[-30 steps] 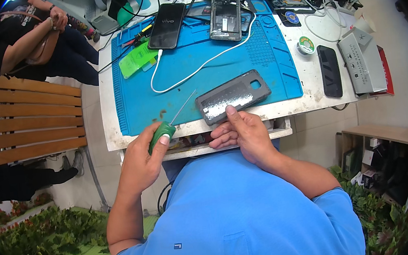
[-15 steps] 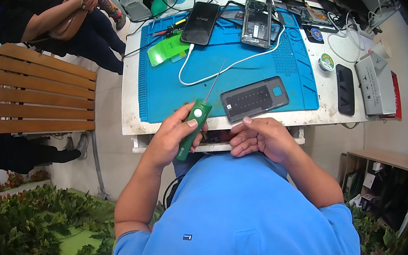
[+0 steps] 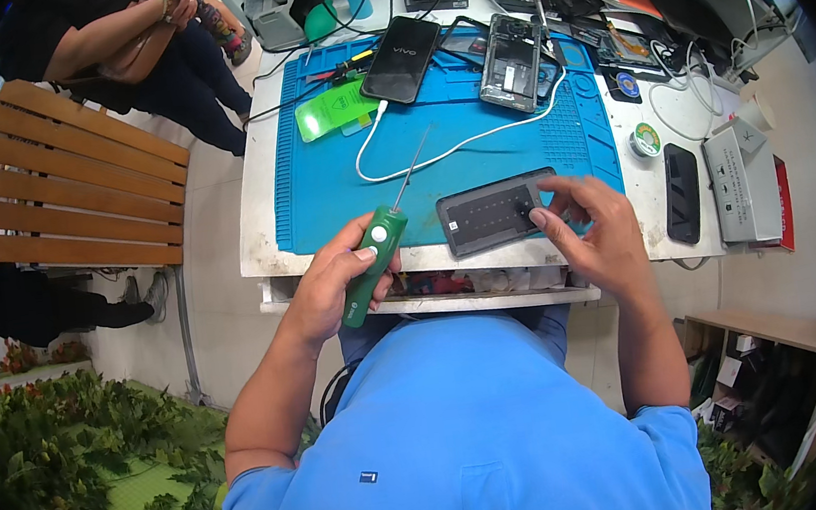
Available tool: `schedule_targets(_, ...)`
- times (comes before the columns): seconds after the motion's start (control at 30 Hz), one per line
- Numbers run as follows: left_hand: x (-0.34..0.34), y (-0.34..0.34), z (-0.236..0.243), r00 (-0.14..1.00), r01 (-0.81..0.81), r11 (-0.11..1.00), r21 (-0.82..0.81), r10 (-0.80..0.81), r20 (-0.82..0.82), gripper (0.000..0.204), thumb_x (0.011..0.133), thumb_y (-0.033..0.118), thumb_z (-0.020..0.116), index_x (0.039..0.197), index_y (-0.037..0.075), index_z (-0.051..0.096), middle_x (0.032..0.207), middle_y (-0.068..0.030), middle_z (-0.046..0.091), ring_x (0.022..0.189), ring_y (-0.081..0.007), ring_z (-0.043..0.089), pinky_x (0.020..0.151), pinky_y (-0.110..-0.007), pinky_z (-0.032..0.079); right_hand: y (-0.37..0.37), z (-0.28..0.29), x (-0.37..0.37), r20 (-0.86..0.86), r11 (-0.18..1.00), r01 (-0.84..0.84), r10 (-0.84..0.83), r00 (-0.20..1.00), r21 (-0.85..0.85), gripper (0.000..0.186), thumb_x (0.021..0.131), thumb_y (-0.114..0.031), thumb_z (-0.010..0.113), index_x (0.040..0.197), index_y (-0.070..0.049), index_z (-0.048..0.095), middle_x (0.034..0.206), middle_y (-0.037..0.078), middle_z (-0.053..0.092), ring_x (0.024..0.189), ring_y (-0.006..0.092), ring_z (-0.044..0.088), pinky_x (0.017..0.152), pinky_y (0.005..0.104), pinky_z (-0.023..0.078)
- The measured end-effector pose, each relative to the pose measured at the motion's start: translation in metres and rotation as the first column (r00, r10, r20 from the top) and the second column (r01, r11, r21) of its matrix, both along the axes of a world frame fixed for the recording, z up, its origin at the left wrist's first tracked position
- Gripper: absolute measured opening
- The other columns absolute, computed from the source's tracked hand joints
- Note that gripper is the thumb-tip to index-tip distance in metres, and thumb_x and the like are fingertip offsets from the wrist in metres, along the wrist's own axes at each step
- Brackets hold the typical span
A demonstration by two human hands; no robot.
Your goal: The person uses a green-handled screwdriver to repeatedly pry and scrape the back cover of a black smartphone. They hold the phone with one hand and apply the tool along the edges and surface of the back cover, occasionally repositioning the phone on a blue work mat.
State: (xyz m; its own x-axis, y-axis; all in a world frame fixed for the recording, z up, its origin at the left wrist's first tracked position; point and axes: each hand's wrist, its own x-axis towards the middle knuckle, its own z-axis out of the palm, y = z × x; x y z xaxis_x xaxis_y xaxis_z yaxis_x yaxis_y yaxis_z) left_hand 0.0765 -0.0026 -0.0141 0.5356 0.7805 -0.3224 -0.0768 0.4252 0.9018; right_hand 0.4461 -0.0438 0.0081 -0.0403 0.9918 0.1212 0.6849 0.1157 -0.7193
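My left hand (image 3: 324, 287) is closed round a green electric screwdriver (image 3: 372, 267) with a white button, my thumb beside the button. Its long thin shaft points up and away over the blue repair mat (image 3: 342, 202). A dark grey phone back cover (image 3: 484, 218) lies inner side up across the mat's near edge. Over the right end of this cover is my right hand (image 3: 599, 233), thumb and forefinger curved and apart. A small dark spot shows by the thumb tip; whether it is a part or a shadow I cannot tell.
On the mat are a black phone (image 3: 399, 60) with a white cable (image 3: 448, 162), an opened phone body (image 3: 511, 62) and a green card (image 3: 336, 110). To the right lie a small round tin (image 3: 644, 139), another phone (image 3: 683, 193) and a white box (image 3: 744, 181). People are at the left.
My right hand has moved up and to the right, from below the back cover to over its right end. The screwdriver stays in my left hand.
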Motion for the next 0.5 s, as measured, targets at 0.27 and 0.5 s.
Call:
schedule_targets(0.27,0.003,0.0,-0.004,0.999,-0.017,0.999,-0.043,0.019,0.046,0.059,0.118,0.033,0.053,0.166,-0.002,0.051,0.117,-0.0146,0.07,0.083,-0.0166,0.067,0.069,-0.031,0.056,0.021,-0.005,0.025,0.358,0.951,-0.309,0.277,0.892,0.034,0.082,0.08,-0.021,0.099,0.154,-0.002,0.069,0.154,0.019,0.07,0.148,0.0407,0.061,0.13,0.0517,0.045)
schedule_targets(0.5,-0.005,-0.009,0.006,0.889,0.178,0.972,0.151,-0.093,-0.448,0.047,0.121,0.035,0.059,0.152,0.0,0.06,0.108,-0.0168,0.077,0.084,-0.0274,0.076,0.076,-0.041,0.061,0.037,-0.001,0.027,0.372,0.929,-0.367,0.355,0.858,-0.041,0.079,0.072,-0.033,0.101,0.139,-0.001,0.074,0.13,0.017,0.072,0.13,0.0383,0.065,0.118,0.0485,0.049)
